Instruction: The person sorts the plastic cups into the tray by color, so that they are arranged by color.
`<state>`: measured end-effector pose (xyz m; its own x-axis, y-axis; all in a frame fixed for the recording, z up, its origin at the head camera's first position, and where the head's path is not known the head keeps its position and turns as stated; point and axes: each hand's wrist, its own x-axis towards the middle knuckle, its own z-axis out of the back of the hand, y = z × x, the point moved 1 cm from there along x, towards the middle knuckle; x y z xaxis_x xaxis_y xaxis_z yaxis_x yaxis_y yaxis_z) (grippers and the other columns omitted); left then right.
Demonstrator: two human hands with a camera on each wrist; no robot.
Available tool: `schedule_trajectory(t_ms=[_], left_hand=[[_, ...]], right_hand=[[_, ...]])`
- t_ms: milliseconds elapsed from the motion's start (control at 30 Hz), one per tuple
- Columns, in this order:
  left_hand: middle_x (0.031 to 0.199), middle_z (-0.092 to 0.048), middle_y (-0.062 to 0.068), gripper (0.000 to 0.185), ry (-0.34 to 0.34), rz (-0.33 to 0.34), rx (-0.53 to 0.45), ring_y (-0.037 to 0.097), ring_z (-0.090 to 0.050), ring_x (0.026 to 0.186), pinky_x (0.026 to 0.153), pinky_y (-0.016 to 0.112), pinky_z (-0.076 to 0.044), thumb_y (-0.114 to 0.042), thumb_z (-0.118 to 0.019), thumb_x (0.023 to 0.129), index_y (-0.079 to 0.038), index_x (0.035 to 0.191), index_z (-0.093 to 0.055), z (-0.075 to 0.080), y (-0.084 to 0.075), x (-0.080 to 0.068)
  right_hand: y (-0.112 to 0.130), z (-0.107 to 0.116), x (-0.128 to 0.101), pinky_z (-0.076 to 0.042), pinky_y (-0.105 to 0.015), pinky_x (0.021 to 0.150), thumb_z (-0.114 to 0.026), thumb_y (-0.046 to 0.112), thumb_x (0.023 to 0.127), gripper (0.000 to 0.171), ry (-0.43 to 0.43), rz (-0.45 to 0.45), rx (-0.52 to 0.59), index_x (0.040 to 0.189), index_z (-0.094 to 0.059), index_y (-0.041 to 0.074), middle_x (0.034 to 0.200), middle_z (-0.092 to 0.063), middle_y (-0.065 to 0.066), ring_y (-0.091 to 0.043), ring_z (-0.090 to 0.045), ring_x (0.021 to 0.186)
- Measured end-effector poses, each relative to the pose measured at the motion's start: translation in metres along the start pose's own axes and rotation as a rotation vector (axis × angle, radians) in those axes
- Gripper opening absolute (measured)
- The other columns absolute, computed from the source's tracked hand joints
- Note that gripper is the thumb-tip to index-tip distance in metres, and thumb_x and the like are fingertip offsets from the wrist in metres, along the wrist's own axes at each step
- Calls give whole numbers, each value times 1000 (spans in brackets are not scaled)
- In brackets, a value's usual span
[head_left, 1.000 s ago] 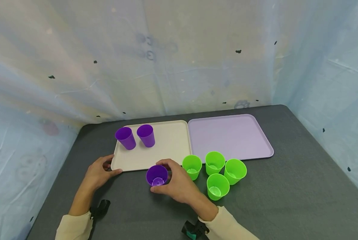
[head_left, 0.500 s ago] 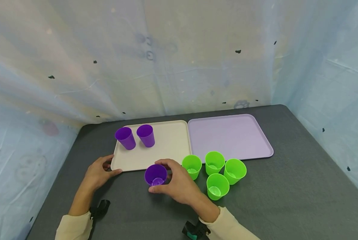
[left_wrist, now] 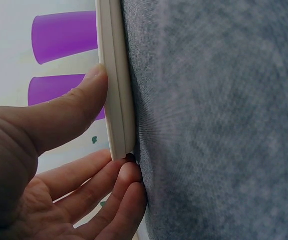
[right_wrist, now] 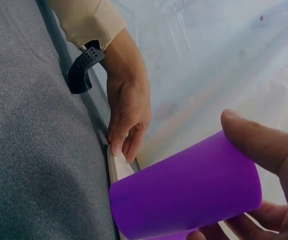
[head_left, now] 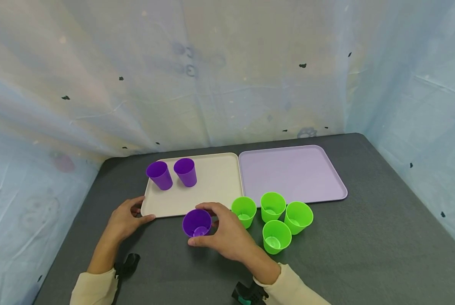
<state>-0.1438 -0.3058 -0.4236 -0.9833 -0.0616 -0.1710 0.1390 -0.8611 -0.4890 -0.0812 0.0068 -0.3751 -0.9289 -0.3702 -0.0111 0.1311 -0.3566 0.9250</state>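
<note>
In the head view, my right hand (head_left: 227,233) grips a purple cup (head_left: 196,223) near its rim, in front of the cream tray (head_left: 217,186). The right wrist view has the thumb on one side of this purple cup (right_wrist: 184,192) and fingers on the other. My left hand (head_left: 123,219) holds the tray's near left corner. Seen from the left wrist, the thumb (left_wrist: 76,107) presses the tray's edge (left_wrist: 116,95) while the other fingers sit around the corner. Two more purple cups (head_left: 160,176) (head_left: 186,173) stand on the tray's left part.
Several green cups (head_left: 277,237) stand grouped right of my right hand, beside the trays' near edges. A lilac tray (head_left: 290,176) lies against the cream tray's right side. A dark grey cloth (head_left: 364,254) covers the table, and a pale sheet (head_left: 227,84) hangs behind.
My right hand and its purple cup have shifted slightly to the left. The left hand, both trays and the other cups stay where they were.
</note>
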Motion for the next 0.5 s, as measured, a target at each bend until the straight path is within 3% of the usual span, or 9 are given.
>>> schedule_trajectory(t_ms=[333,500], left_hand=[[131,-52,29,85,-4,-5,2,43,-56,112,92,58,-48,-39,-79,85,4,147,-41,1,-1,0],[132,-52,29,85,2,-6,1,42,-56,113,92,58,-48,-40,-79,85,3,147,-41,0,0,1]], right_hand=[[6,0,-1,-53,-23,87,-90,36,72,73,0,16,0,136,-56,24,133,-59,6,-17,-61,108],[10,3,-1,-56,-30,89,-90,34,72,73,6,34,5,136,-56,23,132,-59,5,-19,-61,107]])
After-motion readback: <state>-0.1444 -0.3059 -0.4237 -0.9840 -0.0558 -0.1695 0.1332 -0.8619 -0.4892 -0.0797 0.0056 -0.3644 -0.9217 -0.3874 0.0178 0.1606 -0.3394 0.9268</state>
